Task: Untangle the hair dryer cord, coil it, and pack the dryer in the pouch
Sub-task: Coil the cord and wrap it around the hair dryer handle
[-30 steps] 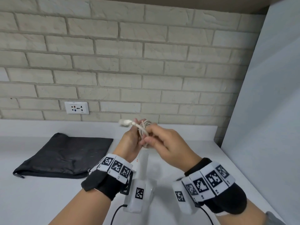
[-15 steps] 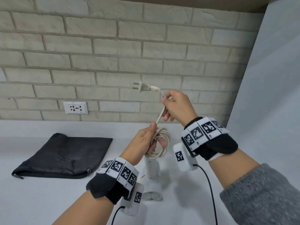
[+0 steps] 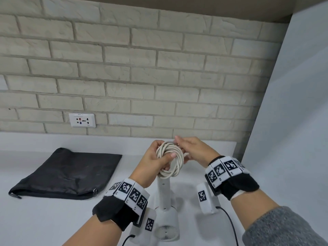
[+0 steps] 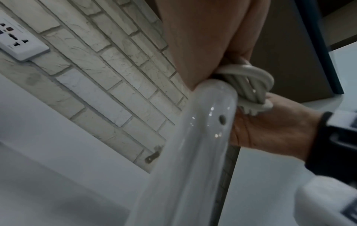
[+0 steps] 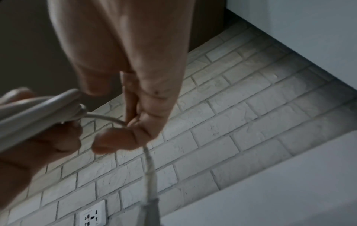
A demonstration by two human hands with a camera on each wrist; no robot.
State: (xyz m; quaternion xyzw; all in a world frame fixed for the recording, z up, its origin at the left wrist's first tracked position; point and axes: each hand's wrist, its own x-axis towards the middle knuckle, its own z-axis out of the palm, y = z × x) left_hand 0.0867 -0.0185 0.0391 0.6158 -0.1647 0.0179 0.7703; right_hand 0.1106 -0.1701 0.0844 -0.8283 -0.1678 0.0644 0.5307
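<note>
The white hair dryer [image 3: 164, 192] stands on the counter with its handle [image 4: 193, 145] pointing up. Its cream cord [image 3: 171, 159] is wound into a coil just above the handle tip. My left hand [image 3: 160, 153] grips the coil, thumb across the front. My right hand [image 3: 179, 144] is at the top right of the coil and pinches the free end of the cord [image 5: 117, 120]. The plug end [image 5: 152, 198] hangs below those fingers. The black pouch [image 3: 65, 173] lies flat on the counter to the left, its zipper side nearest me.
A brick wall [image 3: 142, 77] with a white socket [image 3: 82, 120] runs behind the counter [image 3: 44, 219]. A plain white side panel [image 3: 292, 121] closes off the right. Black cables [image 3: 230, 226] from the wrist cameras trail near the dryer.
Half a second ago my right hand held the plug end high above the coil. It has come down to the coil, bringing the cord end with it. The left hand keeps its grip.
</note>
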